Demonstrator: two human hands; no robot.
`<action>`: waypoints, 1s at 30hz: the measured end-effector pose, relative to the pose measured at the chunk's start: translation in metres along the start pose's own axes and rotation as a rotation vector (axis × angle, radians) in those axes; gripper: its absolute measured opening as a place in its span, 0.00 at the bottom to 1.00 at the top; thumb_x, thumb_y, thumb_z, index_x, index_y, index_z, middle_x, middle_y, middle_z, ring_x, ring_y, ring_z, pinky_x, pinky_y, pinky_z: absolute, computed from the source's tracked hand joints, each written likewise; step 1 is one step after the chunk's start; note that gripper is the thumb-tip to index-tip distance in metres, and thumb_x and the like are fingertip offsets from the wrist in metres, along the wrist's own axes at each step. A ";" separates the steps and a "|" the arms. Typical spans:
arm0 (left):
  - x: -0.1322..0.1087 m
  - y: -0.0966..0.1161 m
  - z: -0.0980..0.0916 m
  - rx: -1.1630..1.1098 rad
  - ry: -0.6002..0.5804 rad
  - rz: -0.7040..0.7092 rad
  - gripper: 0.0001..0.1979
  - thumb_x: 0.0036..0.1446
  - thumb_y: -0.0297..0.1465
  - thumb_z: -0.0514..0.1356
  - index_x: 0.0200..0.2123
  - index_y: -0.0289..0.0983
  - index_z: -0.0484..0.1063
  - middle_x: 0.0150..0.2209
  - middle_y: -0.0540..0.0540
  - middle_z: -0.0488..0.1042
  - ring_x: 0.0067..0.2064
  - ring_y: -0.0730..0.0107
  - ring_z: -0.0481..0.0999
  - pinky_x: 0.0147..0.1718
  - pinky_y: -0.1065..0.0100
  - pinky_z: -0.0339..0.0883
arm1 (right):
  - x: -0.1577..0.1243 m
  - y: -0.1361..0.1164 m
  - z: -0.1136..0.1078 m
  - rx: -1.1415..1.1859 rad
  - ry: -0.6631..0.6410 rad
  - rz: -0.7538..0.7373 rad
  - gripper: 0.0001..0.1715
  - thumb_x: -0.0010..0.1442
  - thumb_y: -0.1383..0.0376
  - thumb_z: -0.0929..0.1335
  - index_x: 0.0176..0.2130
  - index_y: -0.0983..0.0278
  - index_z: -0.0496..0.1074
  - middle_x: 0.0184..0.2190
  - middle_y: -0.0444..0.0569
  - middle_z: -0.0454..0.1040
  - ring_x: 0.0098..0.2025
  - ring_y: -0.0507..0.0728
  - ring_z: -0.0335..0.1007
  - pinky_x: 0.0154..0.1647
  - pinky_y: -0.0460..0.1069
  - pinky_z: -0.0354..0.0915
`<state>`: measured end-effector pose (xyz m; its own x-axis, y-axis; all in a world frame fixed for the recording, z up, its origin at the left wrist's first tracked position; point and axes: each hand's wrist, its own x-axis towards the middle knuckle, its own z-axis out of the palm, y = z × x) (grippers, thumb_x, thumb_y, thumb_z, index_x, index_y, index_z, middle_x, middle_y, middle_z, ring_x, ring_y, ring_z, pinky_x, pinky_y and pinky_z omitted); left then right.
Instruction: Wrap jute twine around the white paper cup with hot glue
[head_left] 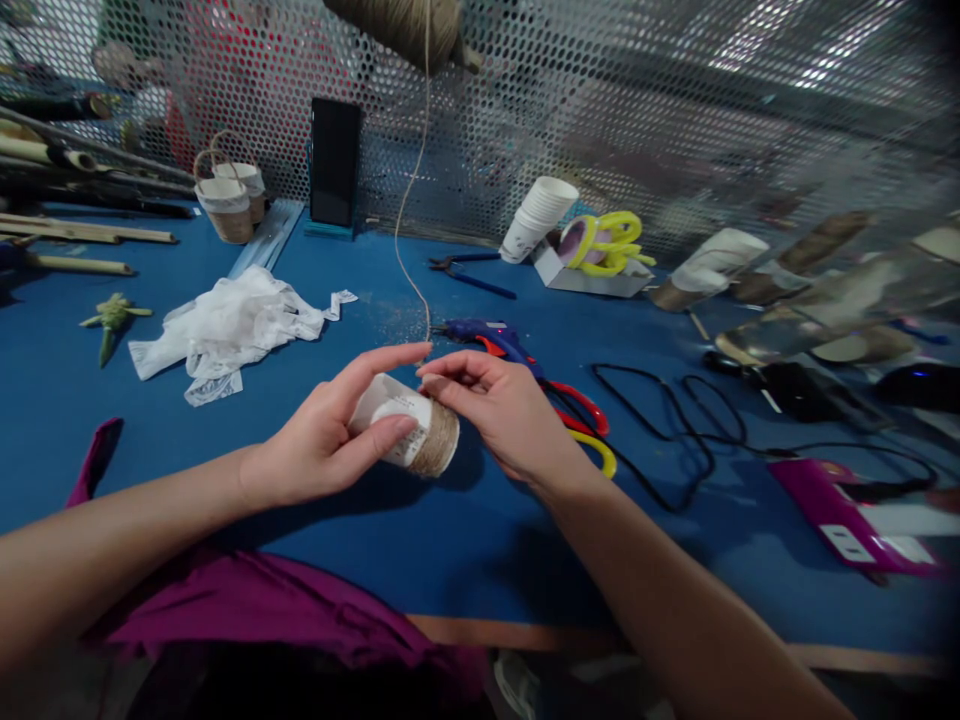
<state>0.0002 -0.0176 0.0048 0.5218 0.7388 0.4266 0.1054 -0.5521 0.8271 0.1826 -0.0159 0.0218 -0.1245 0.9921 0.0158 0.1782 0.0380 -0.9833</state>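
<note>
The left hand (322, 430) holds the paper cup (396, 408) on its side, long axis sloping rightward; the right hand (499, 405), nearer its wrapped end, pinches the twine (397, 235).

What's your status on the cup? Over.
Left hand holds the paper cup, tilted over. Right hand at its twine wrap, hold unclear. Possible snag: glue gun and scissors close by the right hand.

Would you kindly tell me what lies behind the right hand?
Behind the right hand, a blue glue gun, a red loop handle and a yellow loop handle partly show. The hand hides what the loops join.
</note>
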 end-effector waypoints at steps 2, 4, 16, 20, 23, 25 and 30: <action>0.000 0.001 0.000 -0.027 0.028 -0.028 0.23 0.57 0.29 0.57 0.56 0.42 0.58 0.41 0.48 0.70 0.29 0.78 0.66 0.27 0.76 0.62 | 0.000 -0.001 -0.001 -0.075 -0.002 -0.025 0.08 0.53 0.62 0.68 0.32 0.64 0.73 0.28 0.44 0.75 0.31 0.51 0.70 0.35 0.47 0.65; 0.002 0.003 -0.001 -0.098 0.061 -0.088 0.23 0.57 0.30 0.57 0.56 0.42 0.59 0.37 0.49 0.69 0.28 0.77 0.66 0.26 0.77 0.62 | 0.000 -0.001 -0.001 -0.165 -0.010 -0.032 0.13 0.57 0.58 0.65 0.33 0.65 0.74 0.29 0.46 0.75 0.33 0.53 0.70 0.36 0.48 0.65; 0.013 -0.001 0.004 -0.495 0.295 -0.357 0.19 0.55 0.30 0.58 0.50 0.38 0.62 0.22 0.55 0.62 0.20 0.80 0.62 0.19 0.78 0.61 | -0.001 -0.005 -0.008 -0.283 -0.304 -0.110 0.39 0.49 0.39 0.62 0.45 0.66 0.71 0.42 0.53 0.74 0.44 0.61 0.69 0.44 0.54 0.64; 0.014 0.000 0.003 -0.439 0.304 -0.356 0.18 0.55 0.30 0.58 0.50 0.37 0.62 0.21 0.55 0.62 0.20 0.79 0.61 0.19 0.78 0.60 | 0.001 0.003 -0.008 -0.269 -0.357 -0.082 0.36 0.51 0.44 0.65 0.49 0.66 0.66 0.46 0.55 0.72 0.47 0.62 0.68 0.48 0.56 0.63; 0.013 0.001 0.002 -0.338 0.283 -0.312 0.18 0.56 0.31 0.57 0.50 0.38 0.62 0.23 0.54 0.62 0.22 0.78 0.62 0.21 0.77 0.61 | 0.001 0.008 -0.008 -0.258 -0.349 -0.046 0.36 0.49 0.46 0.67 0.50 0.66 0.65 0.47 0.56 0.71 0.49 0.63 0.67 0.49 0.59 0.62; 0.012 0.001 0.001 -0.250 0.265 -0.278 0.18 0.56 0.32 0.56 0.51 0.38 0.62 0.25 0.53 0.64 0.23 0.77 0.63 0.23 0.75 0.62 | 0.000 0.010 -0.007 -0.192 -0.310 -0.036 0.37 0.48 0.47 0.69 0.51 0.64 0.62 0.49 0.56 0.69 0.50 0.62 0.66 0.50 0.58 0.62; 0.007 -0.003 0.000 0.005 0.225 -0.107 0.19 0.57 0.31 0.55 0.52 0.37 0.61 0.40 0.45 0.71 0.33 0.72 0.69 0.34 0.72 0.64 | -0.001 0.006 -0.006 -0.045 -0.234 0.013 0.31 0.48 0.49 0.69 0.46 0.62 0.61 0.44 0.53 0.71 0.44 0.58 0.70 0.44 0.54 0.67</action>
<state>0.0037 -0.0108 0.0059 0.3061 0.8601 0.4081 0.1542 -0.4678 0.8703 0.1895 -0.0162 0.0168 -0.3439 0.9380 -0.0445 0.2242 0.0360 -0.9739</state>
